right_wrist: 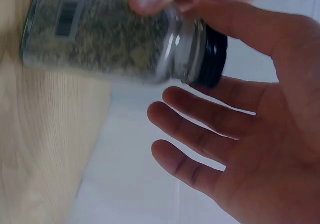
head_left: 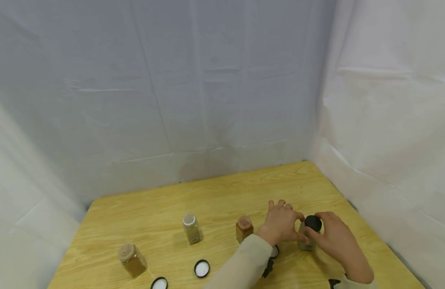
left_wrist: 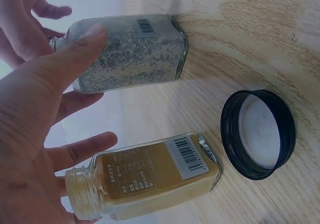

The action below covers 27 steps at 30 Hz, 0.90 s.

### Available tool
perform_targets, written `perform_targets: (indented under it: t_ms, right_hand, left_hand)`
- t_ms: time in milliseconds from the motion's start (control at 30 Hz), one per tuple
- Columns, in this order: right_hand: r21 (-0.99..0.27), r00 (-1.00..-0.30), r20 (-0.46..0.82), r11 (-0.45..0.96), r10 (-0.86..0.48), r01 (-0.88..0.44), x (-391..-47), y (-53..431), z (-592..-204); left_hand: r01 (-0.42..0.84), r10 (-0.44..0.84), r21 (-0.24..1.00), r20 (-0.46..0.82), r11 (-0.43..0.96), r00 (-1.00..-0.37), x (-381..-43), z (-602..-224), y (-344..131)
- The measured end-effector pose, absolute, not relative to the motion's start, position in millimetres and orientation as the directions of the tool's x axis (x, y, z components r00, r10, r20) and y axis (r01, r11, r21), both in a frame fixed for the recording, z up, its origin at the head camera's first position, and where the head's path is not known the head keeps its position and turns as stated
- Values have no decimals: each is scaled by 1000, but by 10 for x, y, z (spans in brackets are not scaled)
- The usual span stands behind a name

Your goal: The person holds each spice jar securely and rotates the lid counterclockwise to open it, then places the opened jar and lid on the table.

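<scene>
At the right of the table stands a square glass jar of greenish-grey dried flakes (head_left: 306,244), upright, with a black screw lid (head_left: 313,223) on its neck. My left hand (head_left: 283,224) holds the jar's body between thumb and forefinger; its other fingers are spread. With thumb and forefinger my right hand (head_left: 334,235) pinches the lid from the other side. In the right wrist view the lid (right_wrist: 214,59) sits on the neck, and the remaining fingers are held away from the jar (right_wrist: 110,39). A barcode label shows on the jar (left_wrist: 135,54) in the left wrist view.
An uncapped jar of reddish-brown powder (head_left: 244,228) stands beside my left wrist. Farther left are a pale-topped jar (head_left: 192,230) and a brown-filled jar (head_left: 133,261). Black lids lie upturned, one (head_left: 202,268) mid-table, another (head_left: 160,283) at the bottom edge, a third (left_wrist: 257,134) near my left hand.
</scene>
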State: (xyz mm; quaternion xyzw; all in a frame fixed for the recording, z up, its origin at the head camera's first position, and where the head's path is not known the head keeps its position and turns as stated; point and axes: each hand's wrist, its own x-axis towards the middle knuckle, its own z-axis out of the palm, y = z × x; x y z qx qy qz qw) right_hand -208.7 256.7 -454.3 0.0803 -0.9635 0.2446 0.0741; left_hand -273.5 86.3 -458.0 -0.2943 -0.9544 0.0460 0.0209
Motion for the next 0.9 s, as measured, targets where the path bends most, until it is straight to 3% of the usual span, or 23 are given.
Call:
perform_targets:
  t_ms: [567, 900]
  right_hand:
    - [-508, -991, 112, 853, -72, -119, -2065, 2675, -4508]
    - [-512, -987, 120, 845, -109, -155, -2078, 2674, -4531]
  left_hand:
    - [556, 560, -92, 26, 826, -828, -2742, -4610, 860]
    - [556, 560, -95, 16, 826, -829, -2741, -4597, 861]
